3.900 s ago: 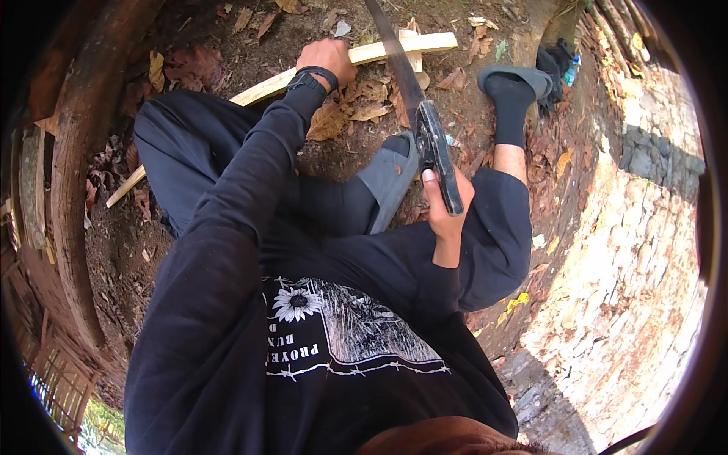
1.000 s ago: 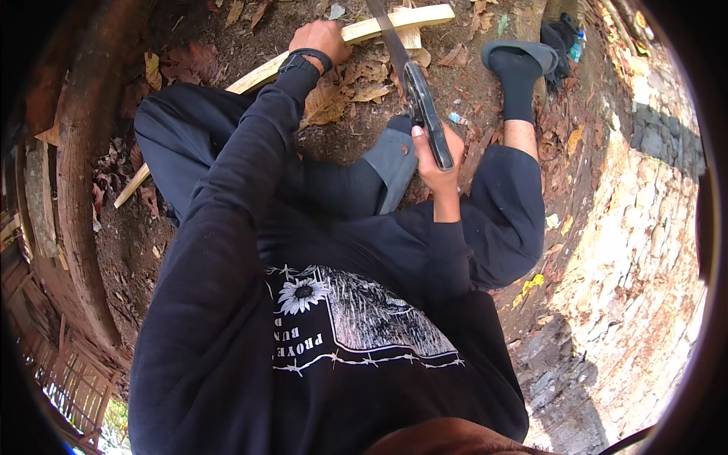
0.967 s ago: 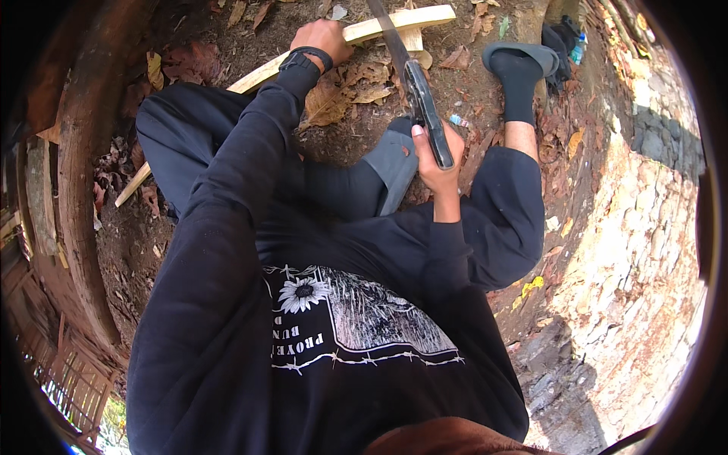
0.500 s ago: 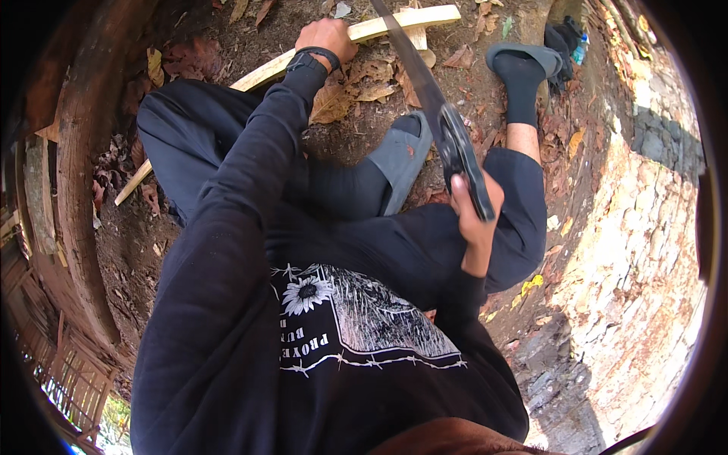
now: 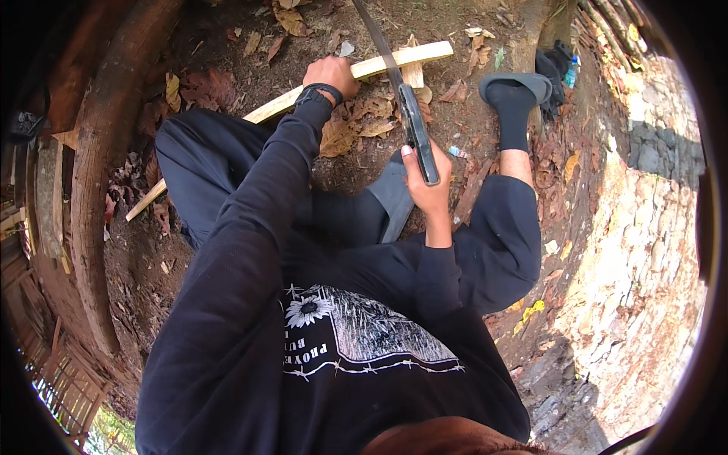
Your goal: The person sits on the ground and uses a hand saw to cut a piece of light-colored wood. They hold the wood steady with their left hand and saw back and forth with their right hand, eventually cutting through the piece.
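My left hand (image 5: 331, 78) is closed around a long, pale strip of wood (image 5: 413, 56), with a dark band at its wrist. Around the black handle of a handsaw (image 5: 413, 125) is wrapped my right hand (image 5: 429, 184), its thumb along the near side. The saw's blade crosses the strip to the right of my left hand, and its far end runs out at the top edge. Under the strip near the crossing lies a short block of pale wood (image 5: 413, 73). The strip's other end passes behind my bent left knee and comes out lower left.
My sandalled feet rest on the soil, one sandal (image 5: 523, 85) at the upper right. Dry leaves (image 5: 340, 136) lie around the wood. A thick curved log (image 5: 87, 197) stands at the left, and beyond the right foot are a dark bundle (image 5: 557, 64) and a bottle (image 5: 571, 73).
My right hand and the handsaw have moved forward and to the left. The blade has slid further across the strip, while my left hand keeps its hold on the wood.
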A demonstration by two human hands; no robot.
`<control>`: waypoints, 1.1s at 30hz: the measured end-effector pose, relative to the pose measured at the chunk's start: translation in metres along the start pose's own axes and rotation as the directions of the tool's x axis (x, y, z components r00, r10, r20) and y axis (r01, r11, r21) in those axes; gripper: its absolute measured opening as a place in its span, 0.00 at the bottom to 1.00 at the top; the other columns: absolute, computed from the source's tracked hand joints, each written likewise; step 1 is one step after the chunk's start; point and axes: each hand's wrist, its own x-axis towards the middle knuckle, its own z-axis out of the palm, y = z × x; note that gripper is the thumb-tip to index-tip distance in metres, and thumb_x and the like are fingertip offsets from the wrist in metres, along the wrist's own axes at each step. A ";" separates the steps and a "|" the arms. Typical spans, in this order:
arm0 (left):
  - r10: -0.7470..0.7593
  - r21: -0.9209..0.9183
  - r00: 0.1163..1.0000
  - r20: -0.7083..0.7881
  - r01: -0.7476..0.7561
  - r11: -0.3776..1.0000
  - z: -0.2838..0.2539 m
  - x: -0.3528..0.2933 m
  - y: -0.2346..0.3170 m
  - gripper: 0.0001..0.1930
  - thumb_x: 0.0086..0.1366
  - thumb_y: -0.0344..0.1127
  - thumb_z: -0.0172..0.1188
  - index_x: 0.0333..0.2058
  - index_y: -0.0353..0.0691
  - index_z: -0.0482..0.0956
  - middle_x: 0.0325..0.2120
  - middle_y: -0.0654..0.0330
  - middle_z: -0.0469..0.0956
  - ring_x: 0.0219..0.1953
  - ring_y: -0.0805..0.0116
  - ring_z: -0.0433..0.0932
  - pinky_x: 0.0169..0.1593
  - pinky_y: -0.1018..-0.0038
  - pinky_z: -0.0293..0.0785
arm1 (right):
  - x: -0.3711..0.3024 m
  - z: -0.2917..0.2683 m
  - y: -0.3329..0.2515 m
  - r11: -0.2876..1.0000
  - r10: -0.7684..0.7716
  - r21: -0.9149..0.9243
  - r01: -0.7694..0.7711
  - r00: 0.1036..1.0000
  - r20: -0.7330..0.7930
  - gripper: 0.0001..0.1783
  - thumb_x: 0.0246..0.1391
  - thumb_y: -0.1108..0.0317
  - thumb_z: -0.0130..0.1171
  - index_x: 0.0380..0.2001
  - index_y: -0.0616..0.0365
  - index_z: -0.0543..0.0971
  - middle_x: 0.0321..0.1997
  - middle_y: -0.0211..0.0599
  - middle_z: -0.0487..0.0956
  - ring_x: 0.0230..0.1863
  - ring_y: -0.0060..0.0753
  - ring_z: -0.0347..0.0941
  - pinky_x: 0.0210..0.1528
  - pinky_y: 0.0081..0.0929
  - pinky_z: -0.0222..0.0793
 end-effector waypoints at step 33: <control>0.152 0.102 0.931 -0.332 -0.125 0.987 0.027 -0.020 -0.001 0.20 0.63 0.46 0.72 0.51 0.44 0.87 0.45 0.48 0.88 0.48 0.46 0.89 0.52 0.54 0.86 | -0.149 -0.084 -0.022 0.988 -0.152 0.015 0.152 0.988 -0.039 0.13 0.63 0.72 0.70 0.28 0.62 0.76 0.18 0.40 0.71 0.17 0.33 0.67 0.25 0.35 0.64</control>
